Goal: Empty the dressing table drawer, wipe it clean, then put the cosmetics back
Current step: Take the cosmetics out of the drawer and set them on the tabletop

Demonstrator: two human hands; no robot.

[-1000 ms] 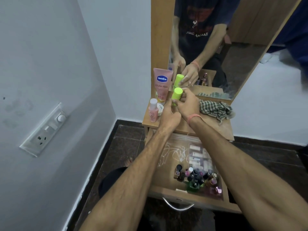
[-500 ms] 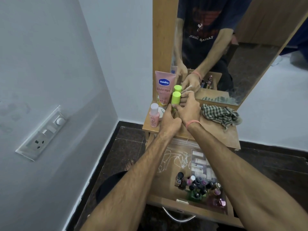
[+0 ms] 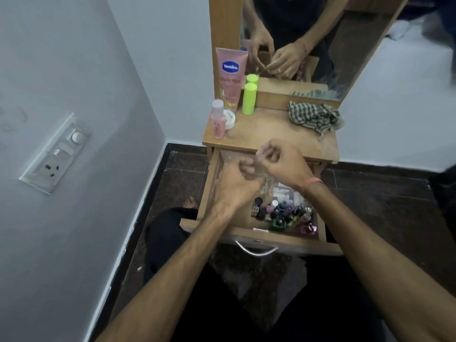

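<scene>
The head view looks down at a grey wall with a white switch-and-socket plate [image 3: 55, 154] on the left, then a small wooden dressing table whose worktop [image 3: 269, 134] sits against a mirror [image 3: 320, 45]. At the worktop's left edge stand a small pink bottle with a pale cap [image 3: 218, 119], a white round jar [image 3: 229, 118] just behind it, a tall pink Vaseline tube [image 3: 230, 77] standing on its cap, and a lime-green cylindrical bottle [image 3: 249, 98] beside the tube. A crumpled green-and-white checked cloth [image 3: 314, 117] lies at the worktop's right side. Below, the wooden drawer [image 3: 209, 183] is pulled out, its metal handle [image 3: 255, 250] toward the person. The left hand [image 3: 234, 186] and right hand [image 3: 283, 164] meet above the drawer's back part, fingers curled inward; something thin and clear seems pinched between them, but motion blur hides what it is, so I cannot tell the grip. A cluster of small nail-polish bottles [image 3: 283, 215] fills the drawer's front right corner, with clear plastic packets [image 3: 283, 192] behind them.
</scene>
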